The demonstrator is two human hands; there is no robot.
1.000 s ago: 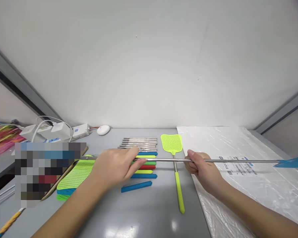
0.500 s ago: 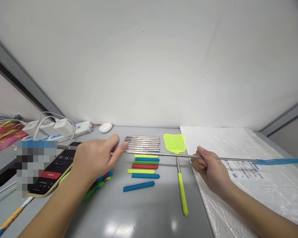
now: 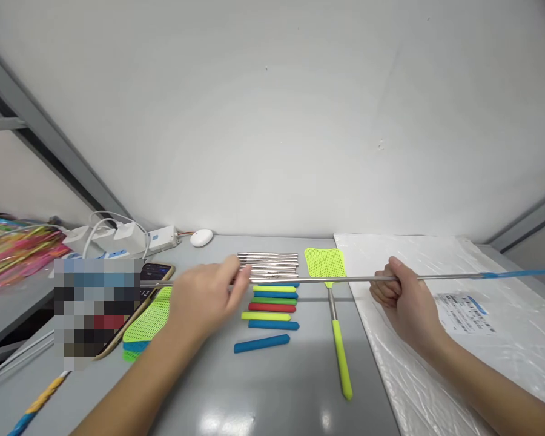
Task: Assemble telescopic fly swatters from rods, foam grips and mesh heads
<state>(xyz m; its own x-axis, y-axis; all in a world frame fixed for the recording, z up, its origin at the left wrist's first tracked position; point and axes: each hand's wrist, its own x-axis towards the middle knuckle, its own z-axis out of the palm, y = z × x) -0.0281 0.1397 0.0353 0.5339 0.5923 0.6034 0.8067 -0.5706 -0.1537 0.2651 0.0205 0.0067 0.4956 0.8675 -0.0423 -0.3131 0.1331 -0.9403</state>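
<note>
A long thin metal rod (image 3: pixel 309 280) runs nearly level across the view, held by both hands. My left hand (image 3: pixel 202 300) is closed around it left of the middle. My right hand (image 3: pixel 406 297) is closed around it farther right. Beyond the right hand a flat blue piece (image 3: pixel 522 274), seen edge-on, continues the rod out of view; the left end is lost behind a blurred patch. Below the rod lie several coloured handle sleeves (image 3: pixel 272 308) and a row of short metal rods (image 3: pixel 275 263). A yellow-green fly swatter (image 3: pixel 340 351) lies between the hands.
Perforated swatter heads (image 3: pixel 149 318) are stacked beside my left forearm, near a phone (image 3: pixel 157 270). A power strip (image 3: pixel 162 238) with plugs and cables stands behind, beside a white oval case (image 3: pixel 201 237). White plastic-wrapped sheeting (image 3: pixel 436 357) covers the right side. A wall rises behind.
Both hands have moved right with the rod, which now lies more level. The stack of swatter heads shows more beside my left forearm. The camera view has shifted slightly.
</note>
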